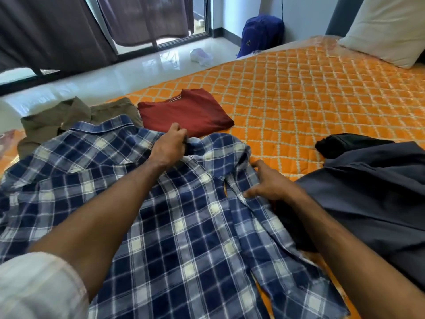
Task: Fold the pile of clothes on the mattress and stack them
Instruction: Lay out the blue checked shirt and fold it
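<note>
Left hand (169, 147) pinches the blue-and-white plaid cotton shirt (161, 226) near its collar; right hand (270, 183) rests spread wide on its placket.

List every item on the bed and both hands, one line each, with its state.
Plaid shirt: spread out, unfolded.
Red shirt: folded flat.
Olive garment: crumpled, unfolded.
Grey garment: unfolded.
Black garment: bunched.
Left hand: pinching plaid shirt.
Right hand: open, fingers resting on plaid shirt.
Pillow: propped at the head end.

The plaid shirt (161, 215) runs off the near and left edges; it hides the left hand's (169, 147) fingertips.
</note>
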